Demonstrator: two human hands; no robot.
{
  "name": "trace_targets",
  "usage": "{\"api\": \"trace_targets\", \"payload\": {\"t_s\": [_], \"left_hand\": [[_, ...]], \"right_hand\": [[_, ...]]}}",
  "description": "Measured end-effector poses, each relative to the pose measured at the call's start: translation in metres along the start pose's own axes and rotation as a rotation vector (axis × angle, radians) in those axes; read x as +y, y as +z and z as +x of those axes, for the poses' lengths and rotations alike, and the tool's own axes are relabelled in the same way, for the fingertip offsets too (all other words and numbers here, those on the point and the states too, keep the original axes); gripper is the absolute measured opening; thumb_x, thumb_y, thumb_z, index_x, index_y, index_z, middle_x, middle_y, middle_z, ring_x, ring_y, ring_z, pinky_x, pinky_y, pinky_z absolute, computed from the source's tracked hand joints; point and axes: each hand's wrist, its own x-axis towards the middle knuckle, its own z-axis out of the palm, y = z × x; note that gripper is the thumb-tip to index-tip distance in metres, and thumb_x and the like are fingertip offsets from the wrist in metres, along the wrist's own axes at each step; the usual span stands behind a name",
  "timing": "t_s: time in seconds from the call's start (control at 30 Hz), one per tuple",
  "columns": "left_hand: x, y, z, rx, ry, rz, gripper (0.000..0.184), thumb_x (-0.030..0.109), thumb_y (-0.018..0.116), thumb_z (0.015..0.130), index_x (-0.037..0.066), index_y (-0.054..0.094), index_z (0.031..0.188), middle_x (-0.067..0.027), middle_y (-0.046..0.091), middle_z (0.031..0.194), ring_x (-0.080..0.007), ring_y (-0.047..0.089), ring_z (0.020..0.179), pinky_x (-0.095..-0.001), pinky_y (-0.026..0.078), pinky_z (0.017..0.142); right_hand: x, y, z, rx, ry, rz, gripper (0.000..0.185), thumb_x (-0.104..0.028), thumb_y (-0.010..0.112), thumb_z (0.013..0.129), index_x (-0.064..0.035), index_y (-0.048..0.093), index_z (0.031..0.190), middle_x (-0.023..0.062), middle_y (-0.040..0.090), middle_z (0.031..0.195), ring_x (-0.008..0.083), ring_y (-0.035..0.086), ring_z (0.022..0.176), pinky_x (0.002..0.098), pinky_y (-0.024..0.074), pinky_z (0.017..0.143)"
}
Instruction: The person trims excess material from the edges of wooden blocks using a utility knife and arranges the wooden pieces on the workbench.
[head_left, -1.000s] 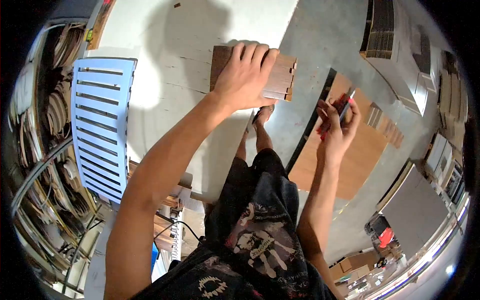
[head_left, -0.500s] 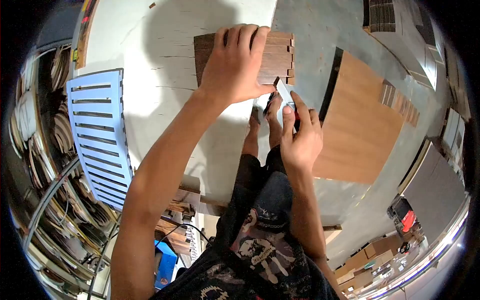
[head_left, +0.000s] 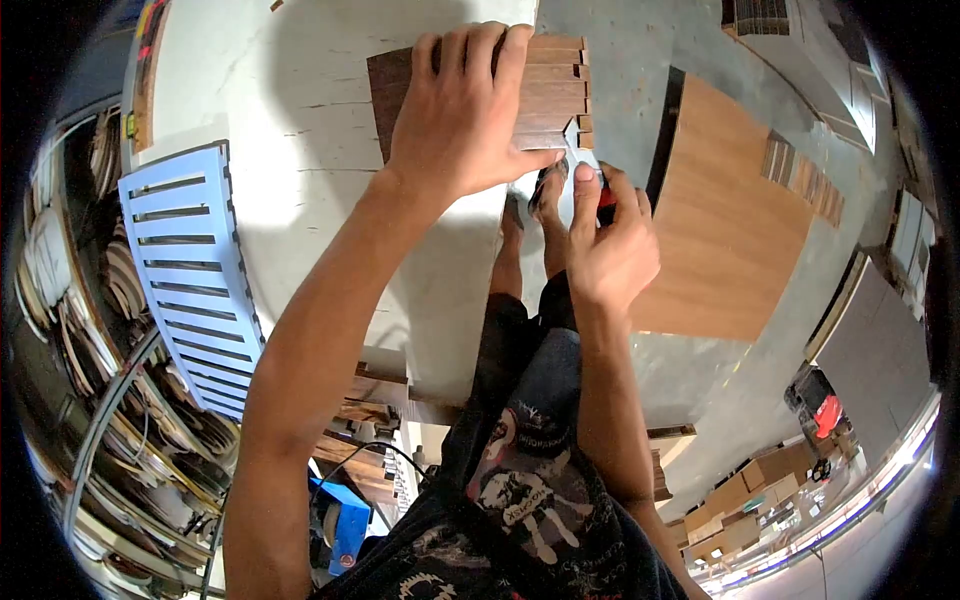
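Observation:
Dark brown wood strips (head_left: 550,98), lined up side by side with notched right ends, lie on the pale table (head_left: 300,190) at its right edge and overhang it. My left hand (head_left: 455,125) is wrapped over them, fingers curled on the far edge and thumb at the near edge. In my right hand (head_left: 612,235) is a utility knife (head_left: 582,150) with a red part on its handle. Its blade touches or nearly touches the near right corner of the strips, close to my left thumb.
A light blue slatted panel (head_left: 190,270) lies at the table's left. Right of the table, a brown board (head_left: 725,220) with small strips beside it is on the floor. Stacked panels stand at the far right, and curved pieces fill a rack (head_left: 120,400) at left.
My right hand has come in from the right, bringing the knife up to the corner of the strips. My left hand, still gripping them, appears higher and further left as the view shifted.

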Motion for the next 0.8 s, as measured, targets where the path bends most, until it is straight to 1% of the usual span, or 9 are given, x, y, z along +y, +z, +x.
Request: {"api": "trace_targets", "payload": {"t_s": [0.07, 0.27, 0.37, 0.47, 0.57, 0.67, 0.8], "left_hand": [[-0.001, -0.002, -0.001, 0.035, 0.008, -0.025, 0.108, 0.054, 0.095, 0.059, 0.002, 0.050, 0.141, -0.0133, 0.057, 0.126, -0.0307, 0.055, 0.120, -0.0523, 0.039, 0.107], [0.000, -0.002, -0.001, 0.007, -0.007, -0.010, 0.110, 0.056, 0.095, 0.059, 0.002, 0.050, 0.143, -0.0129, 0.058, 0.127, -0.0307, 0.055, 0.121, -0.0529, 0.039, 0.108], [0.001, -0.003, 0.002, -0.010, -0.020, -0.031, 0.110, 0.054, 0.096, 0.058, 0.002, 0.051, 0.143, -0.0129, 0.058, 0.127, -0.0316, 0.055, 0.122, -0.0537, 0.039, 0.109], [0.007, -0.013, 0.008, -0.213, -0.067, -0.076, 0.120, 0.054, 0.094, 0.063, -0.004, 0.037, 0.152, -0.0245, 0.048, 0.142, -0.0412, 0.047, 0.135, -0.0591, 0.033, 0.117], [0.008, -0.014, 0.008, -0.179, -0.056, -0.069, 0.116, 0.048, 0.096, 0.061, -0.002, 0.039, 0.149, -0.0213, 0.050, 0.138, -0.0383, 0.049, 0.132, -0.0570, 0.034, 0.115], [0.006, -0.011, 0.008, -0.175, -0.034, -0.027, 0.117, 0.048, 0.096, 0.061, -0.002, 0.038, 0.150, -0.0219, 0.050, 0.139, -0.0389, 0.049, 0.132, -0.0577, 0.034, 0.115], [0.007, -0.015, 0.010, -0.177, -0.052, -0.110, 0.115, 0.046, 0.096, 0.061, -0.002, 0.039, 0.149, -0.0221, 0.050, 0.139, -0.0392, 0.049, 0.132, -0.0576, 0.034, 0.115]], "right_hand": [[-0.001, -0.001, 0.001, -0.007, 0.011, -0.009, 0.041, -0.049, 0.061, 0.104, -0.0145, 0.078, 0.119, 0.0158, 0.071, 0.088, 0.0389, 0.071, 0.079, 0.0491, 0.0556, 0.072], [0.001, 0.000, 0.002, 0.007, 0.014, -0.012, 0.042, -0.050, 0.062, 0.103, -0.0141, 0.079, 0.117, 0.0164, 0.072, 0.087, 0.0389, 0.072, 0.076, 0.0489, 0.0563, 0.068], [0.002, 0.000, 0.003, -0.006, 0.010, 0.007, 0.042, -0.050, 0.063, 0.103, -0.0136, 0.079, 0.115, 0.0157, 0.071, 0.085, 0.0383, 0.071, 0.073, 0.0483, 0.0554, 0.066], [0.007, -0.003, 0.008, -0.009, -0.046, 0.014, 0.041, -0.050, 0.063, 0.103, -0.0135, 0.079, 0.113, 0.0143, 0.069, 0.082, 0.0369, 0.070, 0.071, 0.0473, 0.0544, 0.064], [0.011, -0.007, 0.013, -0.027, -0.083, 0.016, 0.040, -0.050, 0.064, 0.103, -0.0139, 0.079, 0.111, 0.0126, 0.068, 0.080, 0.0357, 0.070, 0.070, 0.0463, 0.0534, 0.063], [0.012, -0.009, 0.016, -0.033, -0.096, 0.007, 0.038, -0.049, 0.065, 0.103, -0.0147, 0.078, 0.110, 0.0116, 0.067, 0.079, 0.0349, 0.069, 0.069, 0.0458, 0.0530, 0.062], [0.007, -0.011, 0.021, -0.035, -0.085, -0.012, 0.037, -0.049, 0.065, 0.103, -0.0150, 0.079, 0.108, 0.0111, 0.067, 0.078, 0.0346, 0.069, 0.069, 0.0456, 0.0528, 0.062]]}}
